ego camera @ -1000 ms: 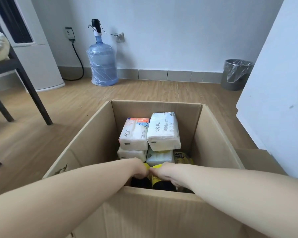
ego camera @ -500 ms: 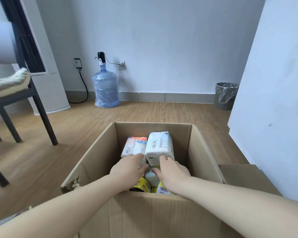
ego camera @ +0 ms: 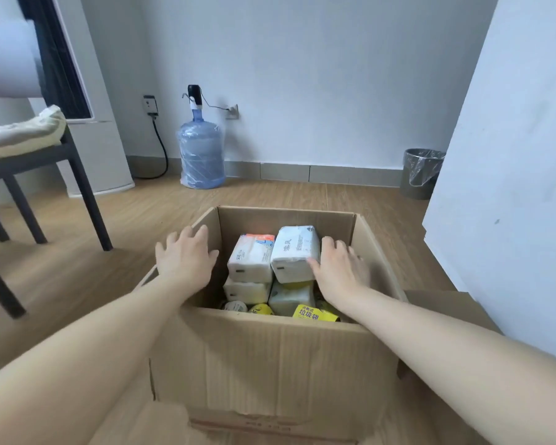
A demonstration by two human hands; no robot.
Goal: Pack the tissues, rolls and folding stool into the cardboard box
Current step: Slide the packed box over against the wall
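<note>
An open cardboard box [ego camera: 270, 358] stands on the wooden floor in front of me. Inside it lie several white tissue packs, one with an orange top [ego camera: 252, 261] and one with grey print [ego camera: 296, 252], stacked on others. Yellow-labelled rolls [ego camera: 313, 313] lie at the near side of the box. My left hand [ego camera: 185, 260] is spread flat over the box's left wall, holding nothing. My right hand [ego camera: 339, 269] is spread over the right side, its thumb touching the grey-print pack. No folding stool is visible.
A dark chair [ego camera: 45, 175] with a cream cushion stands at the left. A blue water jug [ego camera: 201, 155] sits by the far wall, with a grey bin [ego camera: 421, 173] at the right. A white wall [ego camera: 511, 175] rises close on the right. A box flap [ego camera: 443, 306] lies on the floor.
Both hands have lifted from the yellow rolls at the box's near side and moved apart, the left to the left wall, the right to the right side. The camera has tilted up.
</note>
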